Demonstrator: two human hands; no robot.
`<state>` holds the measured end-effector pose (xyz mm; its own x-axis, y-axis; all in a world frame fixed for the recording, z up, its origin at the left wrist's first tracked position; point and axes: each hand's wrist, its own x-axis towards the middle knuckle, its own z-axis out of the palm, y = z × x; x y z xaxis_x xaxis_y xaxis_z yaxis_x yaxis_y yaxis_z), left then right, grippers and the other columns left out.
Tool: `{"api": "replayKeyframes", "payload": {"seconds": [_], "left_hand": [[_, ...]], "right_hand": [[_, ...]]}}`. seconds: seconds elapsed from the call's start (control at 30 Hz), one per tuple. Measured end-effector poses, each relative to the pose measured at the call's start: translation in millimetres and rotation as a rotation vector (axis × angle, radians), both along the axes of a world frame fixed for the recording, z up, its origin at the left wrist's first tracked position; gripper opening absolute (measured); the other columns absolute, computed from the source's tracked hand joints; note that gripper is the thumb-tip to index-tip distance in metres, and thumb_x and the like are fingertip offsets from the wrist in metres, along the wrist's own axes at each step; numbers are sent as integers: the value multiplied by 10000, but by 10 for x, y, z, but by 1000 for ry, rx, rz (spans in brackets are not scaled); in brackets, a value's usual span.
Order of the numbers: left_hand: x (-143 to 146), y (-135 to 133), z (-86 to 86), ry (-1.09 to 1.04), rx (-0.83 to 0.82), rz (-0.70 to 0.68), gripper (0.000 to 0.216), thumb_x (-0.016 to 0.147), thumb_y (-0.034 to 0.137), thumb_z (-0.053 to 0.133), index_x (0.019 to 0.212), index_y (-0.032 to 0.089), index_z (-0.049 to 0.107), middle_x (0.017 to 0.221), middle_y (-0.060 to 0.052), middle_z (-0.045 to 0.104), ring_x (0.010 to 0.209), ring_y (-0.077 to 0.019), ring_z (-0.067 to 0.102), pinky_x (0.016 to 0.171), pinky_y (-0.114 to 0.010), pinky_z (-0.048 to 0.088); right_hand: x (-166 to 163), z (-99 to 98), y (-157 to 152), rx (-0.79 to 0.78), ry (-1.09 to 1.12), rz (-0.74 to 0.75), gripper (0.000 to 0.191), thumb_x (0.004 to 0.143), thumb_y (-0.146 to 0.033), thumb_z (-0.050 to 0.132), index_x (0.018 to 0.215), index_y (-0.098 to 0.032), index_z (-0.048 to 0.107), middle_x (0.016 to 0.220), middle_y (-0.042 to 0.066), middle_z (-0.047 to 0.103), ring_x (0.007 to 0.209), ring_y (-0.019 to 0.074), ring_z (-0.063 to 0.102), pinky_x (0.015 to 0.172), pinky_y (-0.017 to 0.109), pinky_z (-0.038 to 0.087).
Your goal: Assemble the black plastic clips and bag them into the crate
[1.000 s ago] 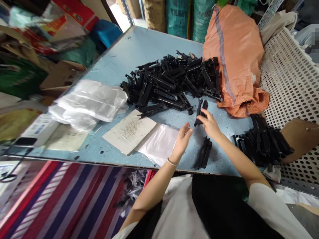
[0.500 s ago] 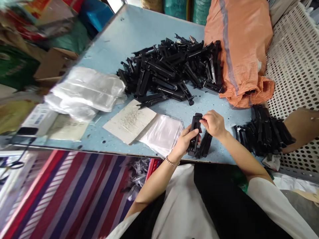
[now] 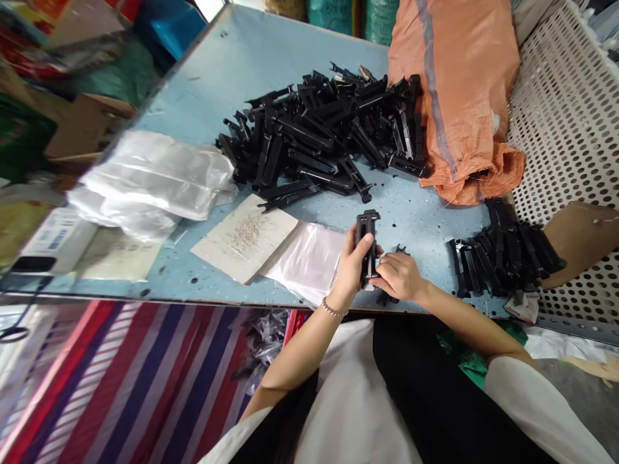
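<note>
My left hand [image 3: 352, 261] is closed round a long black plastic part [image 3: 366, 225], held nearly upright over the table's front edge with the thumb across its face. Beside it, my right hand [image 3: 401, 276] has its fingers curled and pinched at the lower end of the same part; the fingertips are partly hidden. Another black piece [image 3: 401, 249] lies on the table beneath my right hand, mostly covered by it. A large heap of similar black parts [image 3: 309, 132] is spread farther back. To the right, several more lie in a smaller pile [image 3: 483, 261].
Left of my hands are a stack of clear plastic bags [image 3: 307, 261], a cardboard sheet [image 3: 246, 238] and more clear bags [image 3: 159, 183]. An orange woven sack [image 3: 459, 90] stands at the back right, beside a perforated metal panel [image 3: 565, 122]. The blue table [image 3: 236, 51] ends at my waist.
My right hand has moved down from the part's upper end to its lower end. The held part has tilted slightly and now sits a little farther left in view.
</note>
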<state>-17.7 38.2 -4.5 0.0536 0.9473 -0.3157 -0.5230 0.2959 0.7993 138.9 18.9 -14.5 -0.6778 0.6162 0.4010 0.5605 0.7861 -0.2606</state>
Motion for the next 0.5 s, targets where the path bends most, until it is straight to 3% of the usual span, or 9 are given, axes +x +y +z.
{"api": "replayKeyframes", "payload": {"seconds": [0.1,0.17,0.23,0.33,0.4,0.5], "left_hand": [[34,-37,-293,125,6,151,667,794,476,790,1342,240,491,957,-4,668,787,-140,673,702,-245,536],[94,-117,-526,259,2,123,602,854,453,722,1358,220,489,1029,-37,674,914,-176,684,806,-298,563],[186,-245,-731,459,84,38,512,909,408,645,1359,200,517,1171,-94,664,1129,-239,653,983,-407,544],[306,-435,-918,788,316,-18,410,955,329,559,1337,180,570,1412,-163,545,1398,-307,480,1200,-543,374],[320,-491,-959,907,412,-39,410,983,306,508,1371,181,558,1468,-177,484,1443,-313,427,1225,-574,334],[254,-398,-922,924,438,-32,444,1003,340,501,1426,206,516,1469,-166,475,1443,-295,432,1228,-563,339]], "right_hand": [[47,21,365,-283,-75,43,468,1078,-515,368,804,-231,621,755,30,662,747,182,619,674,301,435],[147,55,865,-361,-61,-65,455,1088,-492,332,884,-248,657,892,39,705,854,193,648,733,307,474],[308,76,1468,-273,8,-420,395,1094,-407,315,1059,-226,664,1072,100,706,1038,242,636,894,374,491],[609,50,2217,-203,2,-897,353,1028,-243,447,1324,-82,553,1314,249,606,1274,342,537,1055,502,426],[789,-2,2447,-279,-89,-1000,440,962,-203,562,1364,-35,506,1371,294,551,1287,381,524,1043,530,432],[928,-101,2360,-323,-155,-901,376,889,-237,693,1221,-88,593,1327,245,566,1191,360,577,985,490,469]]}}
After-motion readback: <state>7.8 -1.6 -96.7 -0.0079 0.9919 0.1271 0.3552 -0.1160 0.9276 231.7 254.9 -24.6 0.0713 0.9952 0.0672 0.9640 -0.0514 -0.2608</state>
